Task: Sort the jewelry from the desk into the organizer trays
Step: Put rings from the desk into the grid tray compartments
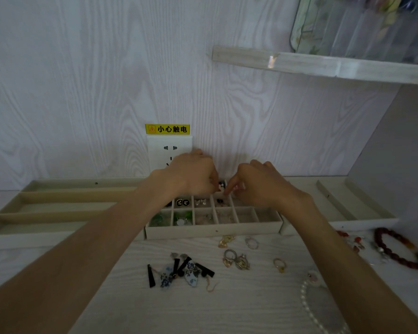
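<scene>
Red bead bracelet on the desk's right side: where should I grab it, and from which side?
Pinch the near-left arc of the red bracelet from above with the right hand. It lies flat as an open loop on the desk, and that arc looks clear of neighbouring pieces.

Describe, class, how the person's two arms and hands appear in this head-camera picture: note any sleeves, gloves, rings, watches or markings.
Both forearms are bare up to the picture's lower edge, with no sleeves in view. The left hand and the right hand wear no gloves. No watch or bracelet shows on either wrist, and no ring can be made out on the fingers, though the light is dim. No markings show.
</scene>
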### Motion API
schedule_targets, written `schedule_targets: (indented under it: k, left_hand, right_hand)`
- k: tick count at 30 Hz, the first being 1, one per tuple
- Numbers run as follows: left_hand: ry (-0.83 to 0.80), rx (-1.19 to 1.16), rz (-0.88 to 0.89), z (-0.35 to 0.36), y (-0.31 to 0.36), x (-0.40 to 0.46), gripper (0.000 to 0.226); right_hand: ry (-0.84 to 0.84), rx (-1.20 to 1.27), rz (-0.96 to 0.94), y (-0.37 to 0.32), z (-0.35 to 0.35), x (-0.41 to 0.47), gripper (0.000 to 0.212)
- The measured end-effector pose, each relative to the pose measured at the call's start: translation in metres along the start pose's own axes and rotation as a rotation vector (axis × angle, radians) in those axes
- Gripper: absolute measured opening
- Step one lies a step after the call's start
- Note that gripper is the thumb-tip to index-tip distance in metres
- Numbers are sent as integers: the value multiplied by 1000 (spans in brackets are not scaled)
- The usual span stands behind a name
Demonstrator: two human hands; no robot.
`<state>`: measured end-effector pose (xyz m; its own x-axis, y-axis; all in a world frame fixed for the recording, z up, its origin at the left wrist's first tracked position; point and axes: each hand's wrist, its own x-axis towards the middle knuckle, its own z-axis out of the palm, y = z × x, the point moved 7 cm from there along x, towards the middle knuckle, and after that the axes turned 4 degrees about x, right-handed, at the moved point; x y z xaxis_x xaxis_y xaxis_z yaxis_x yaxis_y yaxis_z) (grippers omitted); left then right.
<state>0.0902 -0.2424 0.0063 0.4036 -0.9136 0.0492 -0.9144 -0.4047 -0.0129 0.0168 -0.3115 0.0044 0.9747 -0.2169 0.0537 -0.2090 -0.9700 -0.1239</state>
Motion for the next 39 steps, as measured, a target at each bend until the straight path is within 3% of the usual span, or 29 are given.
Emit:
schedule_targets:
  k: [7,18,24,30,33,39]
  left_hand:
    - [60,23,-145,1,3,5,25]
    - [-14,55,-140,4,13,10,20]
    - [-66,17,-196,9,11,10,38]
    - [-89,-17,-253,9,12,9,36]
    - [-105,11,-244,5,15,10,35]
    - [-78,93,-215,0,21,13,35]
  right_hand:
    - [180,-53,-23,-10,3,6,15]
    - [228,-111,38,-11,12,7,17]
    - [191,-118,89,-15,14,6,8]
    - [193,-122,173,-16,12,2,34]
    - [186,-128,189,-16,12,1,27]
    - [187,-112,223,-14,15,1,34]
